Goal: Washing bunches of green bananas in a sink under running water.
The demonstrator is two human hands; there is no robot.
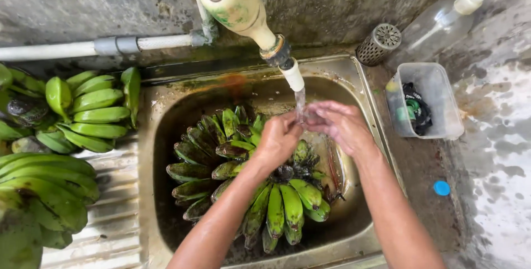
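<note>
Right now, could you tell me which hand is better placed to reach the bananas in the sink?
Probably the left hand: it hovers directly over the banana bunch, while the right hand sits farther right under the tap water.

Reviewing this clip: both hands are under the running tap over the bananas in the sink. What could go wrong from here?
1. The left hand and right hand are wet under the tap; a wet grip might slip on the banana bunch.
2. That bunch fills much of the sink and may cover the drain, so water could pool.
3. Splash may reach the plastic tub beside the basin.
</note>
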